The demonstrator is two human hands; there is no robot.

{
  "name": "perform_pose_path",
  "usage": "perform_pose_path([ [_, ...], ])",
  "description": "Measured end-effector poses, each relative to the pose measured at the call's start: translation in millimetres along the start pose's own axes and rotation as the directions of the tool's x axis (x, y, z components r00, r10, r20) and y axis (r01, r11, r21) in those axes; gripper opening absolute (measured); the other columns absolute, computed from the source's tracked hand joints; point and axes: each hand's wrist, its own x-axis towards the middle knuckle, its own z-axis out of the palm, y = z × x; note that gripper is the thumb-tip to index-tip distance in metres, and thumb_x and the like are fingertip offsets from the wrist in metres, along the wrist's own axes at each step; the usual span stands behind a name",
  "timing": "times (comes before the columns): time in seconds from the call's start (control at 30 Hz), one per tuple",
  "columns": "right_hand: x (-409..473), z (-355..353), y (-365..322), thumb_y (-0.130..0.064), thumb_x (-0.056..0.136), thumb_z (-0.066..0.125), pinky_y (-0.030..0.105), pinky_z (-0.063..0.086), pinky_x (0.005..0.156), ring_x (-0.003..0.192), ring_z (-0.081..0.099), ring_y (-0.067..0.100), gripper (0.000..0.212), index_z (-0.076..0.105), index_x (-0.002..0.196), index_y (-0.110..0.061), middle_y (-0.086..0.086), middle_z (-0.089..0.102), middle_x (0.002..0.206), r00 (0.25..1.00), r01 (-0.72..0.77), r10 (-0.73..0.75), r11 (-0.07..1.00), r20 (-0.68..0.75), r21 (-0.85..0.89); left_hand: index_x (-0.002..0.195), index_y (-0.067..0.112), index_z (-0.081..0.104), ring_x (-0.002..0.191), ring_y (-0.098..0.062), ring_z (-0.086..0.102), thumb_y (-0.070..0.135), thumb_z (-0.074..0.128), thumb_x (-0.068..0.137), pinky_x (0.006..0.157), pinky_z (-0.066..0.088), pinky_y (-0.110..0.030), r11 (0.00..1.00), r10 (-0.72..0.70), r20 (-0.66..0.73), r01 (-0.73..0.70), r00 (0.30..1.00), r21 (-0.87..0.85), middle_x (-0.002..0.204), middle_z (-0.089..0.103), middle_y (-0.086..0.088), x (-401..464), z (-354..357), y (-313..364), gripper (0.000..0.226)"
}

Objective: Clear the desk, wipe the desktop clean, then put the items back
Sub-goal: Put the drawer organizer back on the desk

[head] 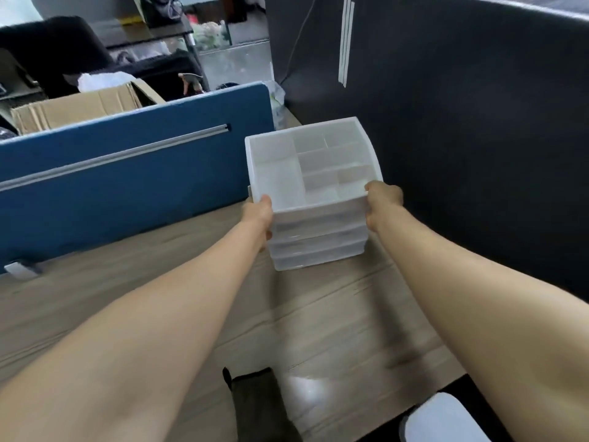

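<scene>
Dark cloth (pixel 255 406) cut off (bottom edge); fingers behind organiser (pixel 314 199).

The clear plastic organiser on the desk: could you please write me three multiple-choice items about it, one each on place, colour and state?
1. Where is the organiser?
A. in the far corner of the desk, by the partitions
B. inside the cardboard box
C. on the floor

2. What colour is the partition to its left?
A. red
B. blue
C. yellow

3. How is the organiser held?
A. by one hand
B. by no hand
C. by both hands at its sides

Answers: 1 A, it sits over the wooden desktop between the two partitions. 2 B, the panel is blue. 3 C, the left hand and right hand grip opposite sides.
</scene>
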Motion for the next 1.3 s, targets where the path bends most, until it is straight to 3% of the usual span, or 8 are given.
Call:
perform_pose_path([
  [0.27,58,27,-39,-0.012,0.086,0.051,0.036,0.051,0.09,0.095,0.058,0.023,0.04,0.047,0.125,-0.001,0.008,0.059,0.107,0.996,0.062,-0.059,0.997,0.064,-0.054,0.143,0.024,0.033,0.105,-0.025,0.045,0.028,0.037,0.099,0.095,0.044,-0.037,0.999,-0.023,-0.078,0.021,0.997,-0.032,0.133,0.044,-0.001,34,41,36,0.045],
  [0.4,73,34,-46,-0.02,0.08,0.057,0.039,0.053,0.088,0.1,0.06,0.026,0.052,0.047,0.127,-0.003,0.01,0.058,0.118,0.995,0.078,-0.076,0.996,0.071,-0.033,0.142,0.024,0.034,0.103,-0.025,0.044,0.029,0.037,0.098,0.085,0.043,-0.035,0.999,-0.024,-0.097,0.022,0.995,-0.024,0.123,0.043,0.001,47,52,44,0.045],
  [0.5,83,39,-48,-0.025,0.079,0.061,0.042,0.052,0.09,0.103,0.058,0.027,0.057,0.043,0.129,-0.004,0.01,0.053,0.124,0.993,0.081,-0.081,0.997,0.081,-0.007,0.146,0.026,0.03,0.116,-0.027,0.044,0.031,0.036,0.098,0.09,0.044,-0.038,0.999,-0.033,-0.11,0.032,0.993,-0.015,0.14,0.039,0.0,55,58,50,0.049],
  [0.7,100,45,-46,-0.044,0.084,0.065,0.043,0.044,0.1,0.119,0.048,0.028,0.076,0.03,0.14,-0.007,0.01,0.037,0.142,0.995,0.055,-0.053,0.998,0.08,-0.025,0.147,0.028,0.027,0.129,-0.03,0.04,0.045,0.044,0.096,0.104,0.039,-0.045,0.997,-0.041,-0.025,0.039,0.999,-0.061,0.147,0.034,0.001,61,57,54,0.056],
  [0.83,103,48,-41,-0.061,0.085,0.053,0.043,0.032,0.105,0.128,0.037,0.032,0.085,0.023,0.145,-0.008,0.014,0.024,0.147,1.0,0.004,0.001,0.977,0.024,-0.214,0.14,0.028,0.037,0.113,-0.026,0.053,0.061,0.05,0.081,0.097,0.046,-0.052,0.999,0.022,-0.064,-0.024,0.998,-0.038,0.133,0.051,0.002,69,49,58,0.07],
  [0.9,103,50,-39,-0.064,0.084,0.051,0.044,0.033,0.106,0.128,0.039,0.033,0.088,0.025,0.144,-0.007,0.014,0.031,0.146,0.998,-0.045,0.051,0.981,0.031,-0.188,0.116,0.021,0.055,0.092,-0.022,0.054,0.054,0.048,0.085,0.093,0.047,-0.047,0.997,0.079,-0.116,-0.08,0.99,-0.004,0.113,0.06,0.0,74,49,58,0.046],
  [1.0,105,51,-41,-0.058,0.088,0.051,0.035,0.042,0.093,0.119,0.05,0.029,0.073,0.039,0.138,-0.007,0.007,0.049,0.135,0.992,-0.048,0.059,0.994,0.113,-0.095,0.08,0.02,0.052,0.086,-0.024,0.051,0.045,0.045,0.091,0.092,0.048,-0.046,0.993,0.119,-0.144,-0.115,0.982,0.03,0.1,0.058,-0.006,74,57,59,0.028],
  [1.3,117,47,-47,-0.034,0.082,0.069,0.042,0.043,0.103,0.117,0.052,0.024,0.063,0.044,0.134,-0.01,0.004,0.053,0.13,0.983,-0.045,0.026,0.993,0.184,0.105,0.087,0.021,0.055,0.09,-0.019,0.059,0.044,0.043,0.098,0.092,0.049,-0.038,0.991,0.115,-0.002,-0.115,0.993,-0.075,0.099,0.063,0.0,76,79,69,0.029],
])
